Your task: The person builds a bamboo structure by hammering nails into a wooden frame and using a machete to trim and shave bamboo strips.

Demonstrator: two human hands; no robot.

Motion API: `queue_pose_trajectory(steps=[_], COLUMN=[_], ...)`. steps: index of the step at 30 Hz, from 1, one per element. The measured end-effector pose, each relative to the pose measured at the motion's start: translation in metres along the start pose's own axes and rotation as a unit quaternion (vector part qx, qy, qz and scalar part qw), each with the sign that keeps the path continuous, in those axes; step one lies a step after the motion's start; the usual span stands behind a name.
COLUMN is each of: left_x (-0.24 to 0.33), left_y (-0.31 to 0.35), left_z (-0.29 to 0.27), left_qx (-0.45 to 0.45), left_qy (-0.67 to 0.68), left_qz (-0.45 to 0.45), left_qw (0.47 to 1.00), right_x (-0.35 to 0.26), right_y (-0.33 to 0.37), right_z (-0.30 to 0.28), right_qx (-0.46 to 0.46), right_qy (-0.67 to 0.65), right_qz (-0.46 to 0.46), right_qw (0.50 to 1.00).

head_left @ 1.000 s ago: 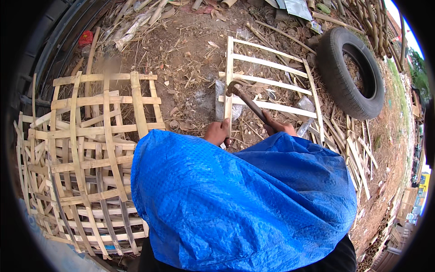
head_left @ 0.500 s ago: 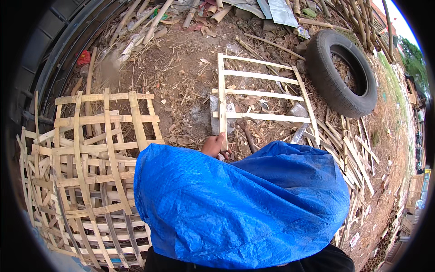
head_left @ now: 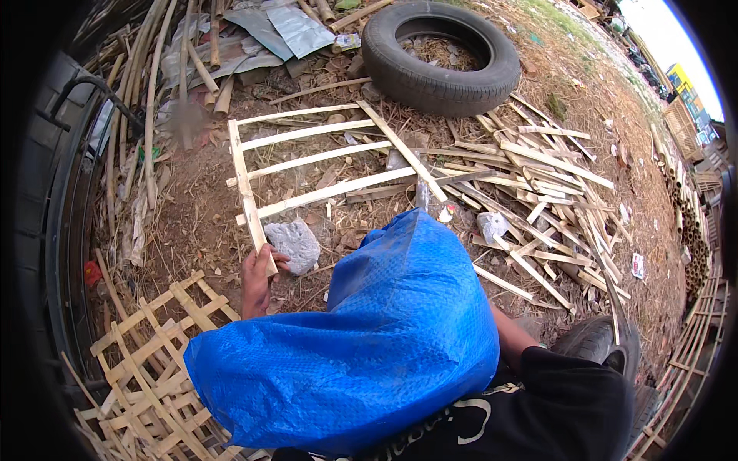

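My left hand is closed around the near end of a bamboo slat. That slat is the left side of a ladder-like bamboo frame, which has several crosspieces and a slanting slat on its right. A pale rough stone block sits beside my fingers, near the frame's lower left corner. Blue woven plastic sheeting covers my lap and knees. My right forearm passes behind the sheeting, which hides my right hand.
Loose bamboo slats lie heaped at the right. A black tyre lies beyond the frame; another tyre is near my right side. Woven bamboo lattice panels are at lower left. Poles and metal sheets lie at the back.
My view has turned right, so the frame and my left hand appear farther left. My right forearm now shows. A dark tool that lay beside the frame is no longer visible there.
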State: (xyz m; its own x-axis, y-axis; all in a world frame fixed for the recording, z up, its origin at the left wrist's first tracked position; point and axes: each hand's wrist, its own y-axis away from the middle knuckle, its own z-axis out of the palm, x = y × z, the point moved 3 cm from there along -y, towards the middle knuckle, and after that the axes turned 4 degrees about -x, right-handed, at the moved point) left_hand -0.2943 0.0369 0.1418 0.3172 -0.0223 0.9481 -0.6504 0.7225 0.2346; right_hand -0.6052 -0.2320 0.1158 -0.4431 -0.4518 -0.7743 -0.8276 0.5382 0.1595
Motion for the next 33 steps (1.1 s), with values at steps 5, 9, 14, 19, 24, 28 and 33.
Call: queue_pose_trajectory(steps=[5,9,14,19,24,28,33], left_x=[0.051,0.09,0.158,0.157,0.131,0.142,0.181], left_y=[0.006,0.042,0.067,0.088,0.079,0.097,0.145], left_z=[0.012,-0.016,0.006,0.003,-0.012,-0.018,0.021], left_qx=[-0.017,0.01,0.034,0.083,0.075,0.072,0.066], left_qy=[-0.089,-0.146,-0.188,-0.204,-0.224,-0.298,-0.358], left_qz=[0.076,0.141,0.11,0.096,0.027,-0.056,-0.09], left_qw=[0.993,0.979,0.976,0.971,0.971,0.95,0.927], right_x=[0.011,0.063,0.068,0.017,0.045,0.07,0.124], right_y=[0.003,-0.024,-0.053,-0.063,-0.028,0.017,0.119], right_z=[-0.035,-0.022,-0.004,0.038,0.006,-0.058,-0.128], right_qx=[0.101,0.178,0.111,0.019,0.136,0.213,0.298], right_qy=[-0.014,0.015,0.077,0.067,0.018,-0.066,-0.078], right_qz=[0.075,0.12,0.101,0.111,0.058,0.045,0.211], right_qw=[0.992,0.976,0.986,0.991,0.989,0.974,0.928])
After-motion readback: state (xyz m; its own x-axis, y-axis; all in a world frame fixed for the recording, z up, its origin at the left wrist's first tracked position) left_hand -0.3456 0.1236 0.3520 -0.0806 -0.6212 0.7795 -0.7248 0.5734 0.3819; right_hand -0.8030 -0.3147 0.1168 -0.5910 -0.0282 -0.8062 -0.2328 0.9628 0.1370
